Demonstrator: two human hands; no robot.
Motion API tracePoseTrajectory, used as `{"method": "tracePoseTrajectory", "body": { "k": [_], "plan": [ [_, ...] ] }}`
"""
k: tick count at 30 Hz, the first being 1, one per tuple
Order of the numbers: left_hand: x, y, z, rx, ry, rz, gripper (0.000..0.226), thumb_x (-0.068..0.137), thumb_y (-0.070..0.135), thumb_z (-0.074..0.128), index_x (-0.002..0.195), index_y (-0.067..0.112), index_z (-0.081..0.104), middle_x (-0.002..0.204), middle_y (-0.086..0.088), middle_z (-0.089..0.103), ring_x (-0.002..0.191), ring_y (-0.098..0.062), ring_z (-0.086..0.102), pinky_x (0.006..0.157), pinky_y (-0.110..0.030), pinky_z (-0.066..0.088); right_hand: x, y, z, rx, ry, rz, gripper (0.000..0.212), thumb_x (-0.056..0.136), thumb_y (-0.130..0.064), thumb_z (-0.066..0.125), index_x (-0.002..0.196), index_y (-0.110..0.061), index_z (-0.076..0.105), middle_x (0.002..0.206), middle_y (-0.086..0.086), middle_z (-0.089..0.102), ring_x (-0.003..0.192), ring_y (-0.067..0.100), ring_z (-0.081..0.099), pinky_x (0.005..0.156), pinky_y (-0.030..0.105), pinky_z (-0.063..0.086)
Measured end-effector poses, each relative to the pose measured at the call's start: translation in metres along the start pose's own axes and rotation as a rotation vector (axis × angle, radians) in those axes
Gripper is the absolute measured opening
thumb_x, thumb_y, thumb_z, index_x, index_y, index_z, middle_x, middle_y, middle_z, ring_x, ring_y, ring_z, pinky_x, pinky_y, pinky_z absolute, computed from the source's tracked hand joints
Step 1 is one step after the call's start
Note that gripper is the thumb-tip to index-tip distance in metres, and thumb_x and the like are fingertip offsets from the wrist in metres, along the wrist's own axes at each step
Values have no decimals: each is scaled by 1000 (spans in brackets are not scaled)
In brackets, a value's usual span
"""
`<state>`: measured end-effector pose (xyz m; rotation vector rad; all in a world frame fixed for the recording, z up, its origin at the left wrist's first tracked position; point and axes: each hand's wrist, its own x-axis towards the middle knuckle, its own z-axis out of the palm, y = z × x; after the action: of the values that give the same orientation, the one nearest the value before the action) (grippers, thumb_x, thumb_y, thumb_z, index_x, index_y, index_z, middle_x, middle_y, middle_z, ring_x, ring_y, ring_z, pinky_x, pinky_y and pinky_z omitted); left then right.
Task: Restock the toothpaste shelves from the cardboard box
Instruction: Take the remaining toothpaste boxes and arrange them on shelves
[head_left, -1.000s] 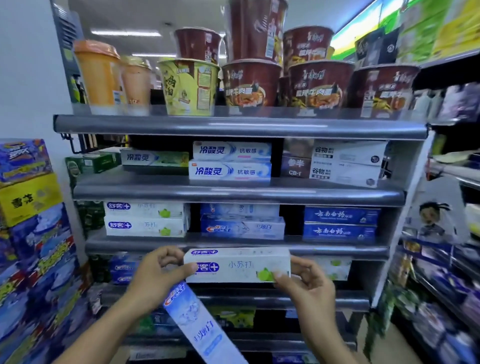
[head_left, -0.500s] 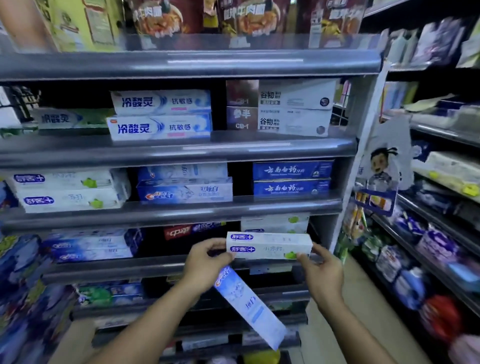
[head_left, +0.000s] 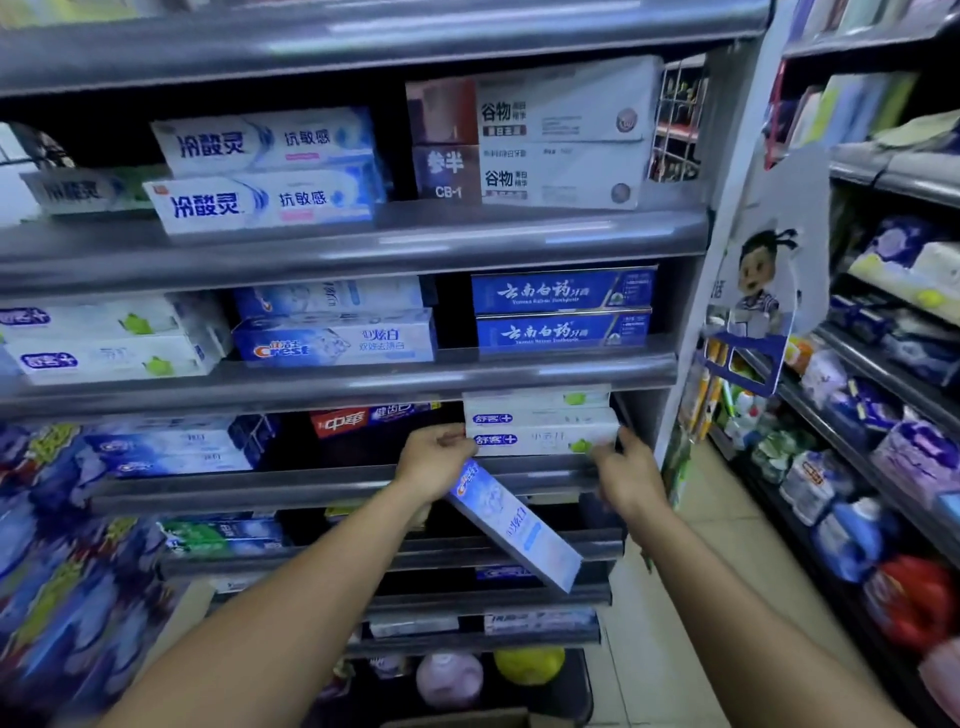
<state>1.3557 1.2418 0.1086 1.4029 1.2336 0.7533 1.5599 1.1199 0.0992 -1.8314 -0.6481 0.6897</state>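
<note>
A white toothpaste box with a blue logo and green leaf (head_left: 543, 440) lies at the right end of the third shelf (head_left: 332, 480), under a matching box (head_left: 535, 402). My left hand (head_left: 434, 460) touches its left end and also grips a light blue Crest toothpaste box (head_left: 511, 525) that slants down to the right. My right hand (head_left: 626, 470) holds the white box's right end with its fingertips.
Other toothpaste boxes fill the shelves above: white-blue ones (head_left: 265, 169), dark blue ones (head_left: 563, 309), Crest boxes (head_left: 332, 338). A red box (head_left: 363, 421) lies deeper on the third shelf. Another shelving unit with goods (head_left: 883, 415) stands on the right across a tiled aisle. A cardboard edge (head_left: 467, 719) shows at the bottom.
Both hands carried the white box forward and to the right, into the third shelf under the matching box. The Crest box stayed in my left hand. The view dropped lower.
</note>
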Motion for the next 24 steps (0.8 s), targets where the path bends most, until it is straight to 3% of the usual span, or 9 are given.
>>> {"method": "tracePoseTrajectory", "body": {
  "k": [2, 4, 5, 7, 10, 13, 16, 20, 24],
  "plan": [
    [-6, 1, -5, -9, 28, 5, 33, 89, 7, 72, 122, 7, 71, 109, -7, 75, 100, -24, 71, 95, -39, 56, -9, 1, -3, -45, 97, -28, 62, 97, -28, 60, 155, -22, 39, 111, 13, 70, 86, 29, 64, 71, 32, 47],
    [-18, 2, -14, -26, 85, 36, 26, 88, 8, 73, 114, 11, 73, 103, -5, 72, 93, -23, 69, 87, -37, 57, -27, 5, -5, -76, 226, -122, 65, 95, -29, 64, 155, -21, 39, 138, 6, 62, 110, 26, 61, 85, 31, 42],
    [-25, 2, -21, -49, 117, 54, 19, 88, 7, 73, 106, 13, 73, 96, -4, 70, 84, -20, 67, 78, -33, 55, -39, 7, -4, -78, 239, -165, 61, 94, -32, 66, 151, -23, 45, 142, 2, 59, 116, 23, 60, 89, 32, 43],
    [-42, 1, -39, -103, 192, 87, 9, 86, 6, 73, 88, 14, 70, 81, -2, 64, 70, -17, 60, 65, -31, 48, -62, 9, -3, -122, 150, -175, 54, 88, -49, 69, 138, -30, 57, 131, -4, 64, 108, 19, 63, 93, 39, 51],
    [-62, 2, -72, -182, 361, 200, 24, 85, 3, 71, 72, 14, 53, 66, 6, 51, 58, -10, 47, 57, -24, 40, -99, -7, 5, -61, -110, -59, 70, 66, -76, 73, 126, -42, 58, 117, -10, 63, 103, 12, 62, 92, 40, 52],
    [-71, 13, -102, -312, 492, 303, 42, 87, -1, 69, 67, 20, 38, 55, 15, 35, 50, -5, 31, 48, -19, 29, -122, -29, 21, 202, -303, -17, 69, 55, -52, 86, 118, -31, 67, 113, 6, 69, 93, 24, 72, 76, 41, 61],
    [-71, 31, -125, -455, 529, 367, 50, 91, 12, 74, 64, 21, 34, 56, 10, 30, 55, -10, 27, 53, -26, 27, -131, -50, 38, 320, -218, -185, 56, 68, -8, 90, 117, -26, 70, 101, 6, 76, 78, 25, 77, 63, 29, 62],
    [-69, 54, -154, -479, 590, 490, 42, 95, 30, 73, 62, 18, 49, 55, 13, 40, 55, -5, 34, 52, -16, 33, -135, -90, 61, 334, -78, -409, 59, 75, -13, 89, 118, -43, 62, 108, -21, 68, 82, -9, 69, 62, 5, 51],
    [-59, 72, -185, -422, 583, 578, 19, 91, 8, 71, 78, 22, 73, 71, 15, 71, 70, 1, 63, 71, -15, 48, -123, -128, 87, 359, 19, -512, 55, 77, -16, 88, 125, -31, 67, 109, -17, 75, 95, 6, 74, 79, 27, 61]
  ]
}}
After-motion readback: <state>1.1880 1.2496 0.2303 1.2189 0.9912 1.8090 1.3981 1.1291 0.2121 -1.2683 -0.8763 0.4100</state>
